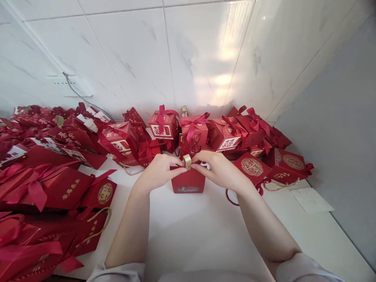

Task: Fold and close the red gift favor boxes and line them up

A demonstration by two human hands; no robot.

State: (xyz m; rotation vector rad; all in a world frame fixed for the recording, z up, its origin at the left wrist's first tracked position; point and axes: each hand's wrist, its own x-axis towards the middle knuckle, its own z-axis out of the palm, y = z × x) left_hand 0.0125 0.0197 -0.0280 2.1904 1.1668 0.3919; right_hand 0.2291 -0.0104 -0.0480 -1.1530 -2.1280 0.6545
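Mid-table, red box (188, 182) stands upright on the white tabletop (194, 235), gold loop (187, 161) on top. Left hand (160, 171) and right hand (219, 169) pinch its top edge, thumb and fingers closed, one each side of the loop. Ribboned boxes (194, 127) sit behind, near the tiled wall (141, 58); more red packages (67, 188) piled left.

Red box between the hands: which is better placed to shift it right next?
Probably the right hand, on that side of the gold loop atop the red box; the left hand is opposite.
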